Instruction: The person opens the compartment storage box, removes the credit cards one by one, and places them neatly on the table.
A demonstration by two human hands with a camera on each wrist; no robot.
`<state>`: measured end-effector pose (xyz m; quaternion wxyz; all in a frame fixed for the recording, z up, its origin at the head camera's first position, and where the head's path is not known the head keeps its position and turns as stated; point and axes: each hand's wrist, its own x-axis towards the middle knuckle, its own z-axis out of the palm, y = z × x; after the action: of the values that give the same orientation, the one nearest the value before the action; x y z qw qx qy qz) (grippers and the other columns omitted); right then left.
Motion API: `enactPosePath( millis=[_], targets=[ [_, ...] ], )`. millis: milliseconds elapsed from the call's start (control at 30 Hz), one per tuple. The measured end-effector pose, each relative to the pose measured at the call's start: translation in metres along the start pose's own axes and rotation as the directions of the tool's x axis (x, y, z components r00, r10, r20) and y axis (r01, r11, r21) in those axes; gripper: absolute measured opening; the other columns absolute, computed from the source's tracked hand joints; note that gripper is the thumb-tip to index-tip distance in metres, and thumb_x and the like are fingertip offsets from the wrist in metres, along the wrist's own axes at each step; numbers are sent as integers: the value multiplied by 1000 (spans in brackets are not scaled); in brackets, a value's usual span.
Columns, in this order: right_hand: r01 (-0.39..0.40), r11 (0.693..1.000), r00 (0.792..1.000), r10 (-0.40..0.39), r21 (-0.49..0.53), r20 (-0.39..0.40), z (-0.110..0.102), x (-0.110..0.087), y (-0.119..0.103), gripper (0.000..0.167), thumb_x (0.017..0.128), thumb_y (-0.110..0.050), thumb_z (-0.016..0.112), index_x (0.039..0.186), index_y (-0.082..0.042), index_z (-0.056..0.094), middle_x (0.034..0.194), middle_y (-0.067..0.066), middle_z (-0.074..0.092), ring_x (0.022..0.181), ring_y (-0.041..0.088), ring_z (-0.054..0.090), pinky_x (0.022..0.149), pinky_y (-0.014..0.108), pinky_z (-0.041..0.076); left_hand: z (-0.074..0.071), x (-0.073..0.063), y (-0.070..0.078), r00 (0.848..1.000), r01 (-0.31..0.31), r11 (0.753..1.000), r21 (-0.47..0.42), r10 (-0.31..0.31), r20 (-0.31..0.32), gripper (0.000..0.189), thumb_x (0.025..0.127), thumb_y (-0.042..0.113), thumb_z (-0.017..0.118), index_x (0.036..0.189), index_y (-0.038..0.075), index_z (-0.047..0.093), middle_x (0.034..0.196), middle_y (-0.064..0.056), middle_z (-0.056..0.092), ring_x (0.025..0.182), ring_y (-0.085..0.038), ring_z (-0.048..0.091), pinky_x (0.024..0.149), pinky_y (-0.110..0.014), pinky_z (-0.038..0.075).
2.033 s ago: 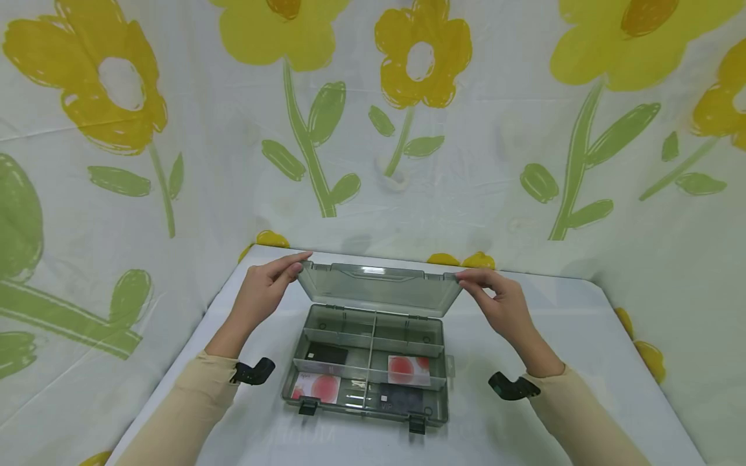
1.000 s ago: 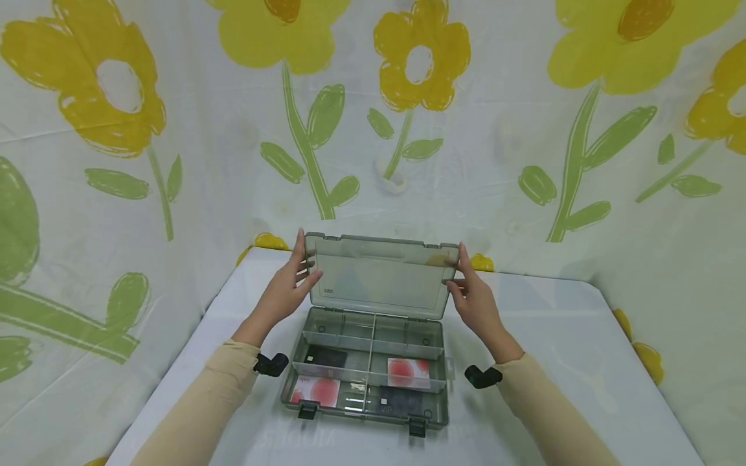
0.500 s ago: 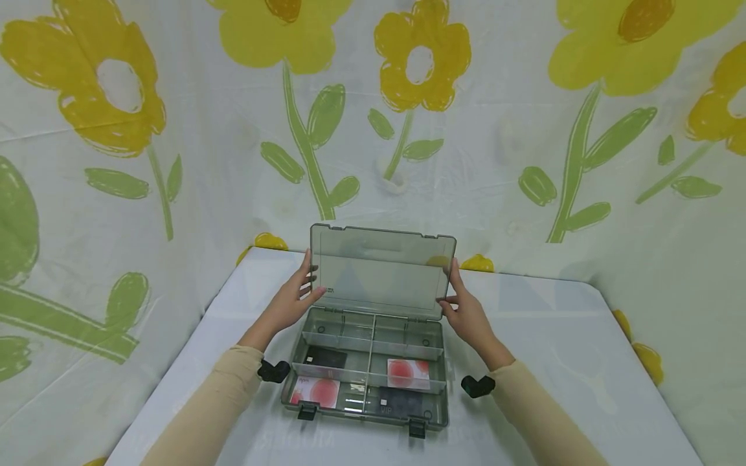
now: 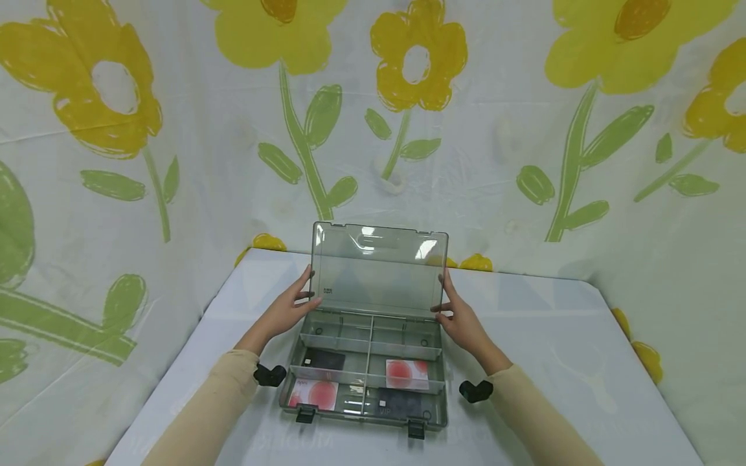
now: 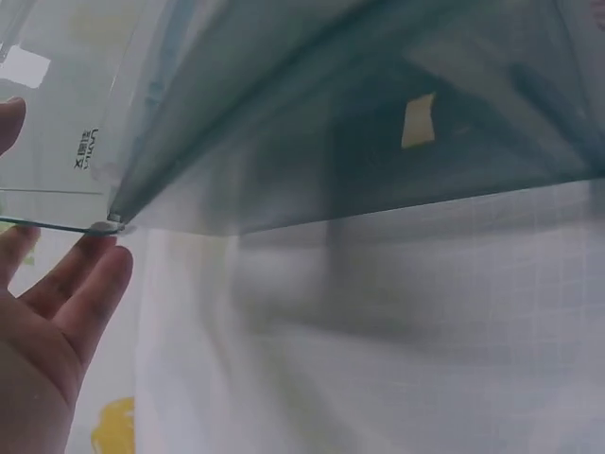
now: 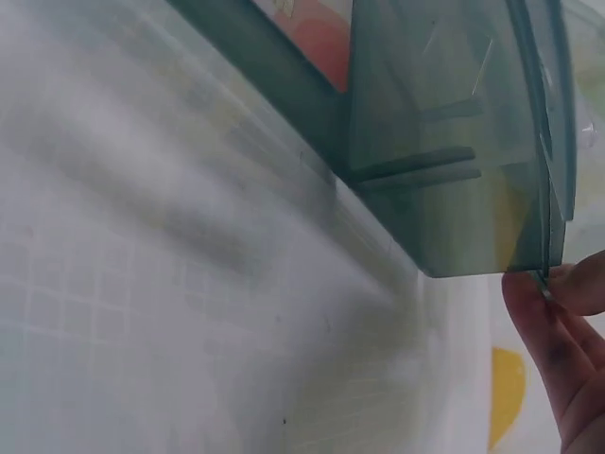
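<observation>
A smoky, see-through plastic organizer box (image 4: 368, 336) lies on the table with its lid (image 4: 379, 272) raised and leaning back. My left hand (image 4: 287, 310) holds the lid's left edge, thumb in front and fingers behind. At the opposite edge, near the hinge, my right hand (image 4: 463, 320) pinches the lid, clearer in the right wrist view by the fingers (image 6: 558, 350). Dividers split the box into several compartments. Two hold dark cards (image 4: 324, 359), one marked VIP (image 4: 399, 402); two hold white cards with red circles (image 4: 406, 374) (image 4: 315, 393). The back compartments hold nothing visible.
Two dark latches (image 4: 305, 413) (image 4: 416, 428) stick out from the box's front edge. The white table (image 4: 559, 362) reaches around the box, and a flower-print cloth (image 4: 478, 162) hangs behind and at the sides. Black wrist cameras (image 4: 270, 375) sit at both cuffs.
The lid has swung from half raised to leaning further back. Both hands have slid from its front corners down its side edges toward the hinge. The cards have stayed put.
</observation>
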<state>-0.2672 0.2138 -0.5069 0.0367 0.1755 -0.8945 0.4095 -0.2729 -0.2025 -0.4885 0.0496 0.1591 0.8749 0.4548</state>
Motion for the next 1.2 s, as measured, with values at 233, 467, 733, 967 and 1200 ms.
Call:
enactPosePath(
  millis=[233, 467, 733, 967, 1200],
  targets=[
    [-14, 1000, 1000, 13, 22, 15, 3, -1, 1, 106, 93, 12, 64, 165, -24, -4, 167, 16, 21, 109, 34, 69, 86, 44, 63, 0, 0, -4, 993, 92, 992, -92, -85, 77, 83, 106, 30, 57, 165, 25, -2, 160, -28, 30, 139, -50, 41, 114, -66, 38],
    [-28, 999, 999, 27, 35, 31, 3, 0, 2, 97, 94, 10, 64, 165, -18, 3, 167, 13, 25, 107, 32, 70, 86, 42, 63, -1, 2, -8, 989, 115, 989, -88, -105, 107, 82, 107, 26, 55, 165, 22, -3, 155, -28, 38, 138, -52, 43, 113, -67, 38],
    [-73, 997, 996, 72, 24, 60, 4, 1, 4, 91, 98, 5, 62, 165, -18, 5, 167, 12, 24, 107, 33, 70, 85, 45, 62, -1, 8, -13, 984, 125, 988, -90, -112, 138, 81, 107, 26, 53, 165, 21, -3, 150, -27, 42, 135, -47, 47, 111, -64, 42],
    [-83, 996, 993, 81, 18, 85, 4, 0, 6, 84, 100, 1, 59, 165, -13, 7, 165, 16, 26, 113, 34, 66, 94, 51, 59, 1, 12, -16, 976, 156, 982, -104, -138, 166, 78, 108, 25, 50, 165, 19, -3, 150, -27, 39, 136, -44, 45, 113, -61, 42],
    [-163, 987, 978, 162, 0, 134, 5, 0, 10, 72, 105, -8, 55, 164, -10, 15, 165, 16, 28, 123, 37, 60, 99, 54, 56, 3, 13, -23, 966, 203, 974, -97, -183, 181, 75, 107, 28, 48, 165, 17, 1, 154, -27, 35, 137, -44, 42, 115, -62, 38]
  ],
)
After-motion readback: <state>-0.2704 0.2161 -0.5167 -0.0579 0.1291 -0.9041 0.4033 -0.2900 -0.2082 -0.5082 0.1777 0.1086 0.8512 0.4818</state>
